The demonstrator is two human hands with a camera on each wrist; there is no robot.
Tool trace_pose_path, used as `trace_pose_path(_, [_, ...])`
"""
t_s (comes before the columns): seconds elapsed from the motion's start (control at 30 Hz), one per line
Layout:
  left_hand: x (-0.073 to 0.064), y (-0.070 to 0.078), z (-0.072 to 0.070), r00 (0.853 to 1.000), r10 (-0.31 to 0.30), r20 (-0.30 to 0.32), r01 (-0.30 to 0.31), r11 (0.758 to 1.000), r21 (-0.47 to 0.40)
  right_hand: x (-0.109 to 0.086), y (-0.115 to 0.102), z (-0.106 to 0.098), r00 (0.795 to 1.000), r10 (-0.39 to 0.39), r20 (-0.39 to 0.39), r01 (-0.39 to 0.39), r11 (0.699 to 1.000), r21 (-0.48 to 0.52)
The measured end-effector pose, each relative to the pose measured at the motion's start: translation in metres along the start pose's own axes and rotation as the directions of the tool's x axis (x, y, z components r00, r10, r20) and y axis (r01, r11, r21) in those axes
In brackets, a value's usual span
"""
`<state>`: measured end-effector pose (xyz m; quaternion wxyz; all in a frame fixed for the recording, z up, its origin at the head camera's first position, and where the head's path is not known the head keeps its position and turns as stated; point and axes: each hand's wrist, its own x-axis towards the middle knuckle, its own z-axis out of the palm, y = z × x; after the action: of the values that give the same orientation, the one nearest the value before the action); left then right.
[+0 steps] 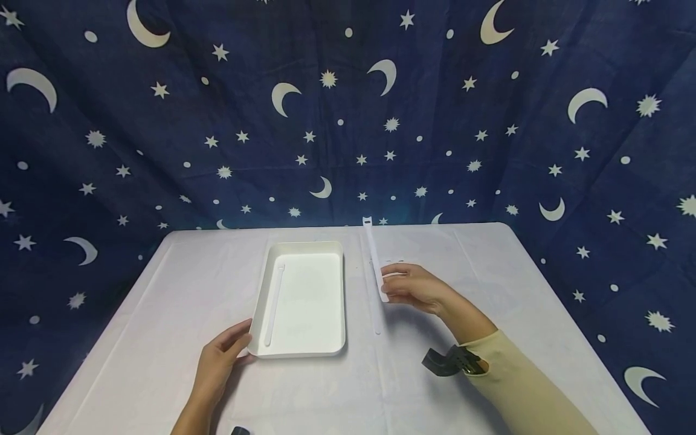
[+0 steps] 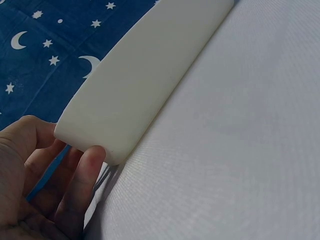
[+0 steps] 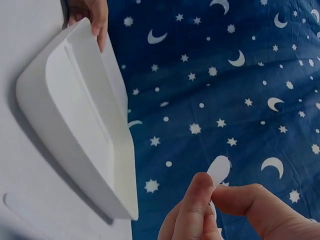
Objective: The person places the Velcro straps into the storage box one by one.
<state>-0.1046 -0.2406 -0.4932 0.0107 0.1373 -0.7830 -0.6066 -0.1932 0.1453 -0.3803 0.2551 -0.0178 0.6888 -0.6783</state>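
A shallow white tray lies on the table, and my left hand grips its near left corner between thumb and fingers. Inside the tray, along its left side, is a thin white cable tie strap. To the right of the tray my right hand pinches another white strap by its near end, the slotted end pointing away and raised. In the right wrist view the rounded, slightly fuzzy tip of this strap sticks out past thumb and finger. A further strap lies flat on the cloth below it.
White cloth covers the table, with creases running front to back. A dark blue curtain with moons and stars hangs behind the far edge. A black wrist mount juts from the right sleeve.
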Motion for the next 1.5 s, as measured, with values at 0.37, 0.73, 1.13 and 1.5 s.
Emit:
trace_pose_path(0.37, [0.0, 0.0, 0.0, 1.0, -0.005, 0.002, 0.005, 1.0, -0.01, 0.009, 0.0, 0.028, 1.0, -0.01, 0.02, 0.01, 1.0, 0.021])
trace_pose_path(0.73, [0.0, 0.0, 0.001, 1.0, -0.004, -0.002, 0.004, 1.0, -0.007, 0.021, 0.007, 0.056, 1.0, -0.017, 0.025, 0.016, 1.0, 0.011])
trace_pose_path(1.13, [0.0, -0.001, 0.0, 1.0, -0.025, 0.004, 0.025, 1.0, -0.006, 0.033, 0.018, 0.081, 0.997, 0.0, 0.075, -0.002, 1.0, 0.025])
trace_pose_path(1.5, [0.0, -0.001, -0.001, 1.0, -0.009, 0.016, 0.009, 1.0, -0.018, 0.039, 0.027, 0.107, 0.993, 0.024, 0.118, -0.031, 0.998, 0.054])
